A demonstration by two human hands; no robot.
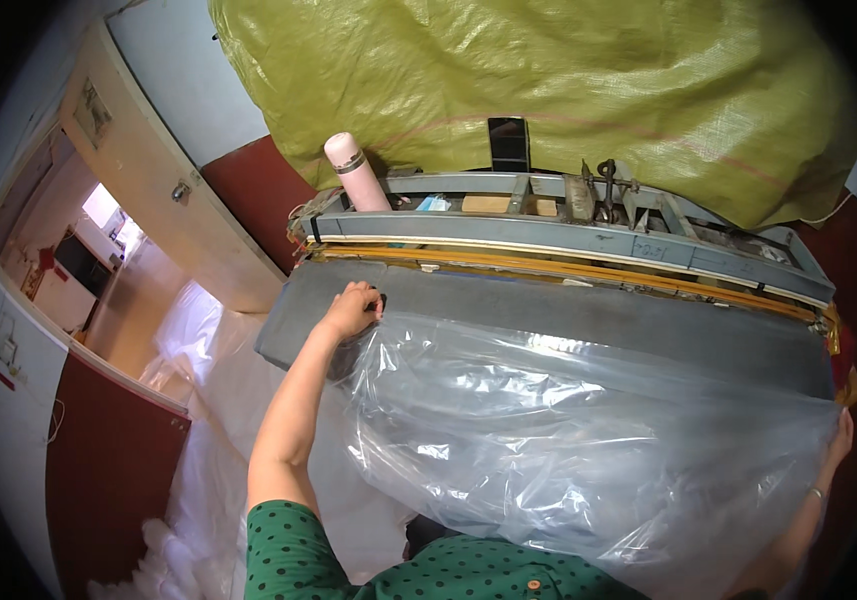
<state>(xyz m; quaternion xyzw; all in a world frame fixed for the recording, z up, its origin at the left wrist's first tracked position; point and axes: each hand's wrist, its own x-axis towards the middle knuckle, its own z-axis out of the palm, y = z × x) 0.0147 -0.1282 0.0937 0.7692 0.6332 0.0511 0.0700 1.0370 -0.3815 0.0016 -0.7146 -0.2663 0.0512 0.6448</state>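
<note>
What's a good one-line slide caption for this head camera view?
Both hands, left hand and right hand, spread a large clear plastic bag across the long grey machine bed below a yellow-green woven tarp.

A big clear plastic bag (588, 440) lies spread over the grey table (648, 330), crinkled and shiny, reaching from the table's left part to its right end. Behind the table a huge yellow-green woven sack (548, 90) bulges across the top of the view. A small dark phone screen (508, 143) stands upright against that sack, above the table's far rail. On the cream door (148, 170) at the left hangs a small pale rectangular sign (94, 112), too blurred to make out.
</note>
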